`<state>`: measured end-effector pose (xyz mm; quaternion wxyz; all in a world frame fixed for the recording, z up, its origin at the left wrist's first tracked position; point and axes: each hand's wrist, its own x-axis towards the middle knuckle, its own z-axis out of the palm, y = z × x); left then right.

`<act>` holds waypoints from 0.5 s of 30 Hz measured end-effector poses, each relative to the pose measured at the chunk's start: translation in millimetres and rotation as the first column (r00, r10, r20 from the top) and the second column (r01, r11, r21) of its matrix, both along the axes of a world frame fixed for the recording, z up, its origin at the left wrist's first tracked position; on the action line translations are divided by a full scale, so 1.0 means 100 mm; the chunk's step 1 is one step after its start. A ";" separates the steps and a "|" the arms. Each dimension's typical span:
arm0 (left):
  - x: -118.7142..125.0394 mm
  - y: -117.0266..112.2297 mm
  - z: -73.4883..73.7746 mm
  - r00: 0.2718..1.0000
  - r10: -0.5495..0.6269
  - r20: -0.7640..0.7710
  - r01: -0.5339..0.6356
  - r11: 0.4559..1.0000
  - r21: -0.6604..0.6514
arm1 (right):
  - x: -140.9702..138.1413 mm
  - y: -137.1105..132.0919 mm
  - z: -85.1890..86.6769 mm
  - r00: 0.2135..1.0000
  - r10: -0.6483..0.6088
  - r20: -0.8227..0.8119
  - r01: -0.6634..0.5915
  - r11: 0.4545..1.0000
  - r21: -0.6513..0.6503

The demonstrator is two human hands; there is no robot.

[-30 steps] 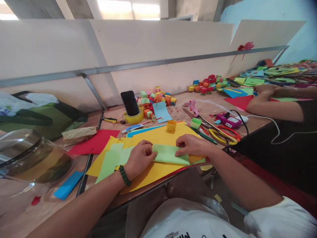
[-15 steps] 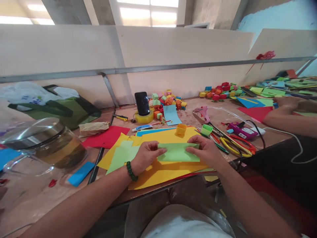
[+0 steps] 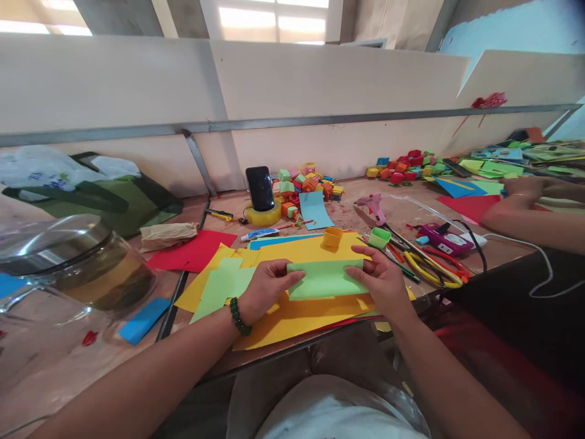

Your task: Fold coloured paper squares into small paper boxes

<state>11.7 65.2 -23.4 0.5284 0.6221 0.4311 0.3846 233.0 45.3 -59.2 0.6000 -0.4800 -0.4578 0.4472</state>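
The light green paper strip (image 3: 324, 281) is held in front of the person, over the yellow sheets (image 3: 292, 326) at the near side of the bench (image 3: 50, 372). Its broad face is tilted toward the viewer, and its long edges run left to right. Whether its lower edge touches the yellow below, I cannot tell.

The 2 hands pinch it at opposite ends. The left hand (image 3: 267, 289) is clamped on the left end, thumb on the near face and fingers mostly hidden behind. The right hand (image 3: 384, 280) is clamped on the right end in the same way, thumb laid flat across the near face, 1 finger raised clear of the upper edge.

The strip should weigh next to nothing. It looks like plain coloured paper, stiff enough to stand flat between 2 pinches, yet likely to bow if the ends are pushed together and to crease under a hard thumb. Slipping seems a small risk; dents and tears matter more. Whether it is 1 layer or 2, I cannot make out.

The short ends look the best places to hold, with light, level pressure that leaves the middle free. The small orange-yellow paper box (image 3: 331, 238) stands just beyond, on the far side.
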 end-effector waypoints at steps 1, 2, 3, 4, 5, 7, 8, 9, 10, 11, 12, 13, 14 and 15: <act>0.00 0.00 0.00 1.000 0.009 -0.012 -0.009 1.000 0.002 | 0.00 0.00 -0.01 1.000 0.003 0.010 -0.003 1.000 0.008; -0.01 0.00 0.01 1.000 0.018 -0.021 -0.018 1.000 0.004 | 0.00 0.00 -0.01 1.000 0.008 0.019 -0.008 1.000 0.014; -0.01 -0.01 0.01 0.999 0.025 -0.029 -0.025 1.000 0.008 | 0.00 0.00 -0.01 1.000 0.011 0.028 -0.011 1.000 0.021; -0.01 -0.01 0.02 0.999 0.030 -0.036 -0.030 0.999 0.015 | -0.01 0.00 0.00 0.999 0.011 0.033 -0.011 1.000 0.026; -0.01 -0.02 0.03 0.999 0.035 -0.039 -0.035 0.999 0.023 | -0.02 -0.01 0.01 0.999 0.009 0.034 -0.010 1.000 0.028; -0.02 -0.04 0.05 0.998 0.043 -0.042 -0.041 0.998 0.044 | -0.05 -0.02 0.05 1.000 0.002 0.027 -0.003 1.000 0.022; -0.02 -0.05 0.06 0.998 0.045 -0.042 -0.043 0.998 0.052 | -0.06 -0.02 0.07 1.000 0.001 0.018 -0.002 1.000 0.017; -0.01 -0.06 0.07 0.998 0.046 -0.043 -0.044 0.997 0.058 | -0.07 -0.02 0.08 1.000 0.001 0.009 -0.001 1.000 0.013; -0.01 -0.07 0.08 0.998 0.045 -0.045 -0.042 0.997 0.063 | -0.08 -0.02 0.09 1.000 0.006 0.000 -0.006 1.000 0.012; -0.01 -0.07 0.08 0.998 0.044 -0.047 -0.041 0.997 0.065 | -0.08 -0.02 0.09 1.000 0.011 -0.007 -0.011 1.000 0.013; -0.01 -0.07 0.08 0.998 0.040 -0.052 -0.036 0.997 0.063 | -0.08 -0.01 0.09 1.000 0.010 -0.011 -0.010 1.000 0.019; -0.02 -0.07 0.08 0.998 0.033 -0.057 -0.030 0.998 0.059 | -0.07 -0.01 0.07 1.000 0.007 -0.011 -0.007 1.000 0.026; -0.02 -0.07 0.07 0.998 0.025 -0.062 -0.022 0.998 0.055 | -0.07 -0.01 0.06 1.000 0.000 -0.009 0.001 0.999 0.035; -0.02 -0.06 0.06 0.998 0.020 -0.067 -0.016 0.999 0.052 | -0.06 0.00 0.04 1.000 -0.009 -0.007 0.009 0.999 0.045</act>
